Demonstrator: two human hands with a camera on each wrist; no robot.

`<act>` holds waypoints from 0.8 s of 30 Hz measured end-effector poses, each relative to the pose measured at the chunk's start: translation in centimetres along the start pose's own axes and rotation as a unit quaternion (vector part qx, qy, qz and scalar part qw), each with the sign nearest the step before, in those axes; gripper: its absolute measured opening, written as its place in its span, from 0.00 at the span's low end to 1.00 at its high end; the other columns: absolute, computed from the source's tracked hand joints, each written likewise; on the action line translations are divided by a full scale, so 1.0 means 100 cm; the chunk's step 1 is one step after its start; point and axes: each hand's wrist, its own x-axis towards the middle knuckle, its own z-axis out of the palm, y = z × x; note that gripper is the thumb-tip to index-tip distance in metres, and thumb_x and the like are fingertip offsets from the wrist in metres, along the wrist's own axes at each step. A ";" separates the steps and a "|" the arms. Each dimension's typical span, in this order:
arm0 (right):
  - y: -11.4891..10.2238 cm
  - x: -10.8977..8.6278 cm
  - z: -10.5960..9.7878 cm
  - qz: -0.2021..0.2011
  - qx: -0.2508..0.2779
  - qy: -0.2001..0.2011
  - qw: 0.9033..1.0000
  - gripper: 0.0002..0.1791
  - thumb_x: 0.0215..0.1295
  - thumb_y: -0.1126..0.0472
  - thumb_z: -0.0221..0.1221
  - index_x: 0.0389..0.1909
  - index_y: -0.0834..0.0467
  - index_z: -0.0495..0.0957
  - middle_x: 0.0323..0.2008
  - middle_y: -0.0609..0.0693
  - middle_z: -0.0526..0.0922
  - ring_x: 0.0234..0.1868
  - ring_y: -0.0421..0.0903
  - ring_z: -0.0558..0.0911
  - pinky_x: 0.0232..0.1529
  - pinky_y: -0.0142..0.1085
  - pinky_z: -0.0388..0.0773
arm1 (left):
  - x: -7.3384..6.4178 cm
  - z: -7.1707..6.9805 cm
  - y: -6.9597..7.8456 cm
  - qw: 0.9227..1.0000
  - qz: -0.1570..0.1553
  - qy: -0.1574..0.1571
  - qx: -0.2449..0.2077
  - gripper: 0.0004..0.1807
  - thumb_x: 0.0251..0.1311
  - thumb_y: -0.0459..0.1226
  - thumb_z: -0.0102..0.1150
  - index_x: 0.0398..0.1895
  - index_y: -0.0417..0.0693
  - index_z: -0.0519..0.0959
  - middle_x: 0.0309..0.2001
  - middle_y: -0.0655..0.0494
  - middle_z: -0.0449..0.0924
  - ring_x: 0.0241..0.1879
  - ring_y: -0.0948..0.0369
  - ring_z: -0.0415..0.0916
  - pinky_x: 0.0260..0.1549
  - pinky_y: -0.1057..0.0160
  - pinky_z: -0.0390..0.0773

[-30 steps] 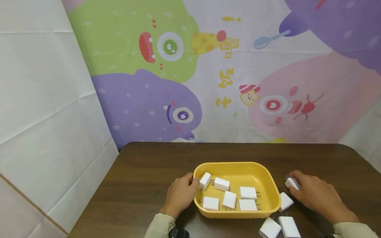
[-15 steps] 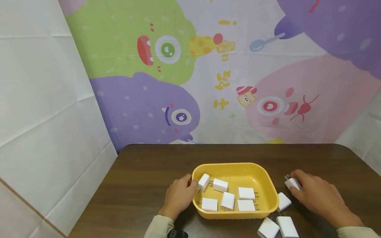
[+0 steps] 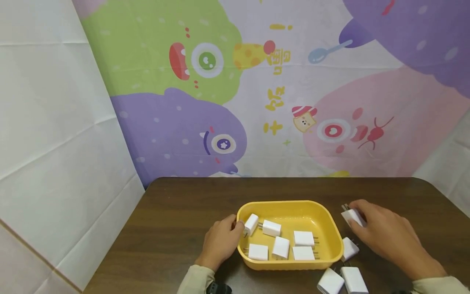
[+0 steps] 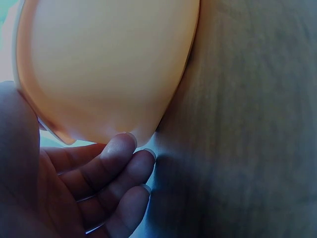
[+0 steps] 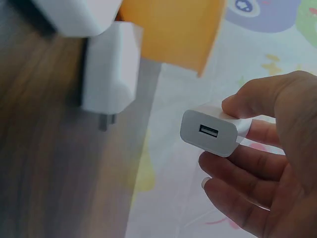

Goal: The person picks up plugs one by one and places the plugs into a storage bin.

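I see three loose plugs (image 3: 354, 280) on the surface (image 3: 165, 245), by the near right corner of a yellow bin (image 3: 286, 266). Six more plugs (image 3: 280, 248) inside it. The left hand (image 3: 221, 241) has its fingers gripping the bin's left rim. Right hand (image 3: 389, 234), just right of the bin, is pinching another plug (image 3: 352, 218). Cartoon cloth (image 3: 176, 126) hangs behind, lol.

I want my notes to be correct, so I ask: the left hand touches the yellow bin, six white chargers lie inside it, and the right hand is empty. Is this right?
Not quite: the right hand is not empty. It holds a white charger, as the right wrist view shows. The rest of your statement is correct.
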 end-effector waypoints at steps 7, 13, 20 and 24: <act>-0.018 0.003 -0.010 -0.010 0.010 0.030 0.999 0.20 0.56 0.52 0.70 0.49 0.54 0.80 0.36 0.49 0.85 0.31 0.48 0.81 0.29 0.54 0.78 | -0.001 -0.001 0.001 1.000 0.002 -0.005 -0.001 0.15 0.70 0.48 0.48 0.25 0.55 0.71 0.19 0.59 0.67 0.21 0.60 0.66 0.24 0.58 0.63; -0.033 0.008 -0.012 -0.048 0.009 0.041 0.998 0.21 0.56 0.52 0.71 0.49 0.53 0.82 0.39 0.47 0.85 0.33 0.44 0.80 0.35 0.52 0.79 | -0.001 -0.001 0.001 1.000 0.001 -0.005 -0.004 0.15 0.71 0.48 0.48 0.26 0.56 0.71 0.19 0.59 0.67 0.21 0.60 0.66 0.24 0.58 0.64; -0.044 0.013 -0.011 -0.084 0.015 0.032 0.996 0.19 0.58 0.52 0.69 0.50 0.52 0.82 0.44 0.47 0.86 0.38 0.46 0.83 0.39 0.53 0.79 | -0.001 0.000 0.001 1.000 0.001 -0.003 -0.003 0.15 0.70 0.49 0.47 0.25 0.56 0.71 0.19 0.59 0.67 0.21 0.60 0.66 0.24 0.58 0.63; -0.052 0.015 -0.006 -0.096 0.019 0.023 0.995 0.18 0.59 0.52 0.68 0.49 0.51 0.83 0.44 0.47 0.86 0.40 0.47 0.84 0.38 0.52 0.80 | -0.001 0.000 0.001 1.000 0.000 -0.004 -0.001 0.15 0.71 0.49 0.47 0.25 0.56 0.71 0.19 0.59 0.67 0.21 0.60 0.66 0.24 0.58 0.64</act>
